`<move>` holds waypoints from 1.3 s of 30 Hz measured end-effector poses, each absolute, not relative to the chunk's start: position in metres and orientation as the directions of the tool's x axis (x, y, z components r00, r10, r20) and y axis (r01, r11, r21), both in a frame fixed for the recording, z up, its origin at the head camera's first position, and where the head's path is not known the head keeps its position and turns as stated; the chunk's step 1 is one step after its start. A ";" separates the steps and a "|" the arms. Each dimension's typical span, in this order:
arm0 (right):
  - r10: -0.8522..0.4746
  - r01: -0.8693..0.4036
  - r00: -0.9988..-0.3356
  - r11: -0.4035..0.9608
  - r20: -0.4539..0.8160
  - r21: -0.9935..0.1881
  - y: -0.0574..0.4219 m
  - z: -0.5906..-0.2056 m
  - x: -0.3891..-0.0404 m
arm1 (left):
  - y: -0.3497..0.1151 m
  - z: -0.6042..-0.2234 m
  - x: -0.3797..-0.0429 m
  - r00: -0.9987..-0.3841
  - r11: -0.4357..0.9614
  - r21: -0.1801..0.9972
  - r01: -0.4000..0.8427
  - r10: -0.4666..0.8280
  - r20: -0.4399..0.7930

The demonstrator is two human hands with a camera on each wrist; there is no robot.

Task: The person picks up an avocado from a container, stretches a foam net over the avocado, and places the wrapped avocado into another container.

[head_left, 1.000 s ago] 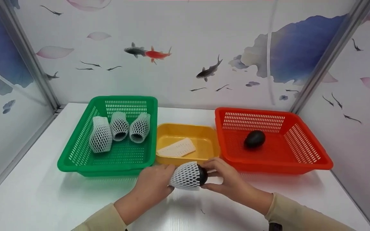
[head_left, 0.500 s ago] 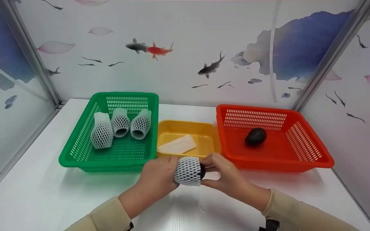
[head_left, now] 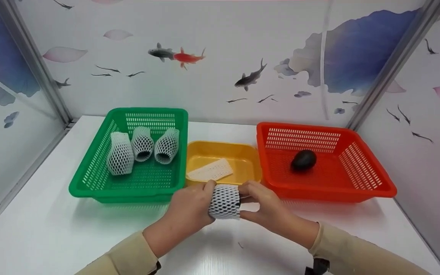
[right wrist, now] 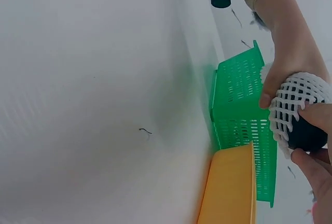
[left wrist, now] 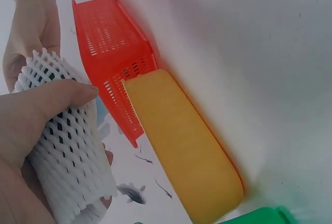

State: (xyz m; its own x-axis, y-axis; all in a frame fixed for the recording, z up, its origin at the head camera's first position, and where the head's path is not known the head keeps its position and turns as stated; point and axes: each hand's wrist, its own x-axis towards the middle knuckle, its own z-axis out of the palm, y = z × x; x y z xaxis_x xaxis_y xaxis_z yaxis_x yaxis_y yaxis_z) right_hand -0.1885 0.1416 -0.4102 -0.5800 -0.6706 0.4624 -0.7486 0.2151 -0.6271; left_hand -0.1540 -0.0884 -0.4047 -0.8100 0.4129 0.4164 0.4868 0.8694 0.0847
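My left hand (head_left: 191,206) grips a white foam net sleeve (head_left: 224,201) above the table, in front of the yellow tray. Inside the sleeve sits a dark avocado (right wrist: 307,133), its bare end showing in the right wrist view. At that end, the thumb and fingers of my right hand (head_left: 264,202) hold the avocado by the sleeve's edge. The left wrist view shows my left thumb lying across the mesh, and the sleeve's other end stands open and narrow. Another dark avocado (head_left: 304,160) lies bare in the red basket (head_left: 323,194).
At the left stands a green basket (head_left: 124,193) holding three net-wrapped items (head_left: 120,154). Between the baskets is a yellow tray (head_left: 243,147) with a flat foam net sleeve (head_left: 212,170) in it. Printed wall panels (head_left: 212,91) enclose the white table (head_left: 44,217) behind and at the sides.
The avocado has gone deeper into the net sleeve, so its dark end now barely shows in the head view. Both hands stay close together, the left thumb now higher on the sleeve.
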 end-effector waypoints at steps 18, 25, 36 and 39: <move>-0.627 -0.932 -0.358 0.198 0.692 -0.303 0.150 -0.411 -0.201 | -0.088 -0.397 -0.147 -0.858 0.871 0.151 0.468 0.407 0.314; -0.633 -0.931 -0.361 0.208 0.685 -0.298 0.147 -0.411 -0.200 | -0.085 -0.393 -0.145 -0.857 0.860 0.178 0.477 0.411 0.311; -0.643 -0.946 -0.320 0.174 0.696 -0.275 0.139 -0.411 -0.202 | -0.078 -0.389 -0.143 -0.837 0.842 0.189 0.506 0.427 0.342; -0.639 -0.947 -0.316 0.163 0.702 -0.278 0.137 -0.411 -0.203 | -0.076 -0.388 -0.144 -0.843 0.846 0.187 0.499 0.424 0.332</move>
State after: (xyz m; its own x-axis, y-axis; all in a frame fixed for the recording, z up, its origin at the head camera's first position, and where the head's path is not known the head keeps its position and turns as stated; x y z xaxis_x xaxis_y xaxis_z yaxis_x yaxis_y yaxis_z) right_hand -0.2025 0.1371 -0.4111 -0.3159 -0.6388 0.7015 -0.9467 0.1633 -0.2776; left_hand -0.1436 -0.0760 -0.3881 -0.8427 0.4239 0.3319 0.4992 0.8461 0.1868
